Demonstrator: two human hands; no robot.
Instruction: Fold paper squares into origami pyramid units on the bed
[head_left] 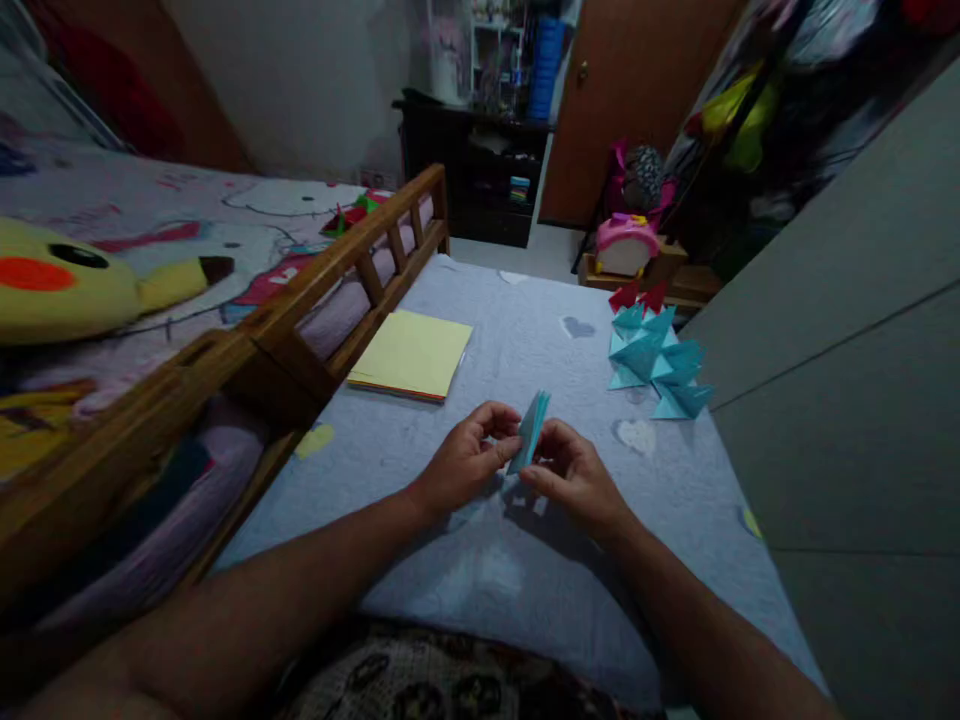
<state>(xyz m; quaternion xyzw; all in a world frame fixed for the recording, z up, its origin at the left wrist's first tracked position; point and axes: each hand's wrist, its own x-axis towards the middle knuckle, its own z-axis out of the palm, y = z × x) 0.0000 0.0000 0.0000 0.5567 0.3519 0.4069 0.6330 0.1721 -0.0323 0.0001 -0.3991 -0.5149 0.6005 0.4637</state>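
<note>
A small piece of folded blue paper (pixel 529 432) stands on edge between my hands, just above the cloth-covered surface. My left hand (pixel 477 450) pinches it from the left, thumb toward me. From the right, my right hand (pixel 570 470) closes on its other side, thumb near the lower edge; some of those fingers are hidden behind the paper. Farther right sits a group of blue folded paper pieces (pixel 649 350) with pointed tips, and red folded pieces (pixel 637 297) lie behind them. To the left rests a stack of square paper (pixel 412 352), yellow on top.
A wooden bed rail (pixel 255 345) runs along the left, with a yellow plush toy (pixel 67 285) on the bed beyond. A pale cabinet side (pixel 847 400) borders the right. Past the far edge stand a pink toy case (pixel 626 247), a dark shelf (pixel 472 170) and a brown door (pixel 630 90).
</note>
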